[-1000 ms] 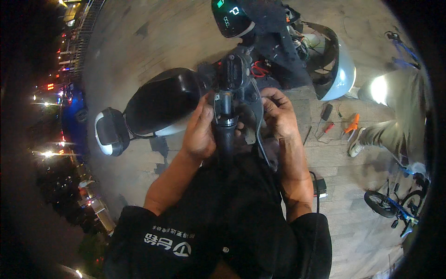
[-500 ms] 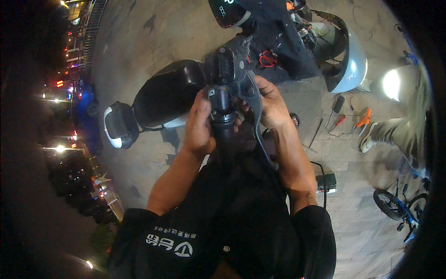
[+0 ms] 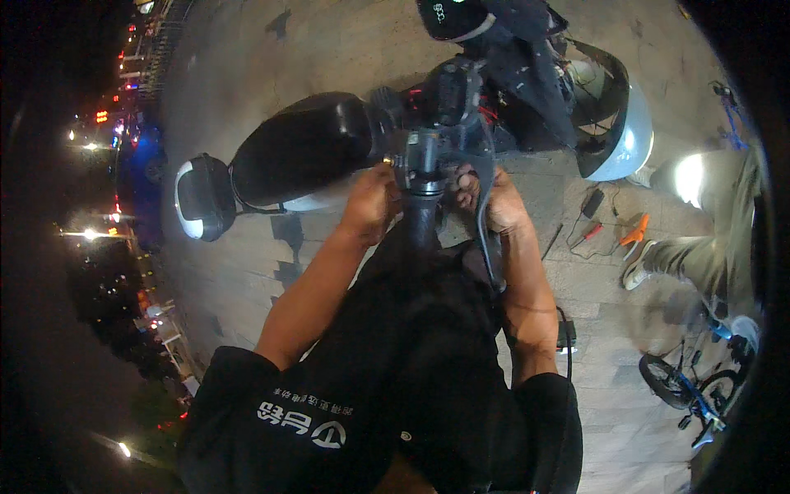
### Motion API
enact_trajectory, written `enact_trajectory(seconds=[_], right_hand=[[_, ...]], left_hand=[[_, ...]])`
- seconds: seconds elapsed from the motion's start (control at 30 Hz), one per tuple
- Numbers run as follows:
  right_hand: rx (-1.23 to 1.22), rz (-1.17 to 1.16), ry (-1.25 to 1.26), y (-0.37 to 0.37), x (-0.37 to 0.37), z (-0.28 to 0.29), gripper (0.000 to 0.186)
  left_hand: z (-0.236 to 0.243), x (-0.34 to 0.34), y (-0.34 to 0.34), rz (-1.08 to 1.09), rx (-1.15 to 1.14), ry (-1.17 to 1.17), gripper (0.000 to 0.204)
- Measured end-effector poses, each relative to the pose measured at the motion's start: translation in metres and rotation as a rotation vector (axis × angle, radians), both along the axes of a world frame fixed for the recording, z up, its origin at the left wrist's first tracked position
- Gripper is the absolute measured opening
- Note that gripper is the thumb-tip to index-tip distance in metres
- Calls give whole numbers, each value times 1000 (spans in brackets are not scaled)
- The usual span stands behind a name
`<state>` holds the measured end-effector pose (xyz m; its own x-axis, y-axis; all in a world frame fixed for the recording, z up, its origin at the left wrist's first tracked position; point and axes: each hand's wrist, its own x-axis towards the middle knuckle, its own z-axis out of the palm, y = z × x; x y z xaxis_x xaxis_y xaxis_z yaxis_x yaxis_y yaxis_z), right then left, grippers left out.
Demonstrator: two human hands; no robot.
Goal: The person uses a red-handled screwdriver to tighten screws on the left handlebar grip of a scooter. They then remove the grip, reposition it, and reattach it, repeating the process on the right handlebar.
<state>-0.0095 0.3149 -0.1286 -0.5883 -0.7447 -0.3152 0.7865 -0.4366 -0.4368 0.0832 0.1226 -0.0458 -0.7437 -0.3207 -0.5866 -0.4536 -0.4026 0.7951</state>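
The handlebar grip point(image 3: 421, 226) of an electric scooter points toward me, with a black switch housing point(image 3: 423, 152) at its far end. A curved brake lever point(image 3: 485, 222) runs along its right side. My left hand point(image 3: 372, 202) is closed, its fingertips against the left side of the housing; anything pinched there is too small to make out. My right hand point(image 3: 500, 204) reaches around the brake lever with fingers curled toward the housing's right side. What those fingers hold is hidden. Beyond the housing sits the dark brake-lever mount point(image 3: 454, 90).
The scooter seat point(image 3: 304, 152) and rear box point(image 3: 204, 198) extend left. A light-blue front panel point(image 3: 621, 140) stands open at the right, wires inside. On the paving lie an orange tool point(image 3: 635, 233) and cables. A person's leg point(image 3: 691, 259) and a blue bicycle point(image 3: 695, 391) are farther right.
My left hand has gone from lying open along the housing to closed fingertips at its side. My right hand has slid lower along the lever, fingers more curled. The whole view has shifted slightly.
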Motion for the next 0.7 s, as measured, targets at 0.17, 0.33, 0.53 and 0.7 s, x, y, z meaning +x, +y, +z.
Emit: enact_trajectory(seconds=[0.17,0.33,0.53,0.7], right_hand=[[172,136,241,-26,23,-27,25],[69,85,54,-62,66,-89,13],[528,-48,-13,-130,98,-78,24],[797,-296,-169,-164,128,-197,29]], left_hand=[[-50,16,-11,-107,142,20,27],[-79,30,-39,-143,154,-138,29],[-133,55,-113,-87,342,-257,21],[-178,69,-178,-40,393,-310,16]])
